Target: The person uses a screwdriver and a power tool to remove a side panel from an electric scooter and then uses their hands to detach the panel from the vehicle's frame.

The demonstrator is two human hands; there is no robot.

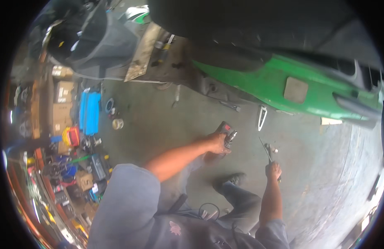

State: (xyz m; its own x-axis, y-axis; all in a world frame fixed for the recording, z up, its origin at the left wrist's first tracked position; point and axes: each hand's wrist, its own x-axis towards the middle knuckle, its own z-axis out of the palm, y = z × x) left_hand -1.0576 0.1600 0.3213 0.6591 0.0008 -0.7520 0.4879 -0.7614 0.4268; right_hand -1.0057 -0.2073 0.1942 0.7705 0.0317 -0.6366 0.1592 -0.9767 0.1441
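Cordless driver in the left hand, slim rod-shafted tool in the right, above a smooth grey floor.
Just off centre toward four o'clock, the left hand [216, 143] wraps the dark cordless driver [230, 138] with its shiny cylindrical metal nose, forearm slanting in from seven. Farther out at four o'clock, the right hand [274, 170] is closed round the straight, thin metal tool [265, 150], its tip aimed toward eleven, forearm nearly upright. A glossy, curved green panel [258, 85] spans two o'clock; the concrete-like floor [158, 120] looks scuffed.

Grey-green floor [146, 112], scuffed toward right; cluttered shelving [36, 112] along left; bright glare [380, 186] at right edge
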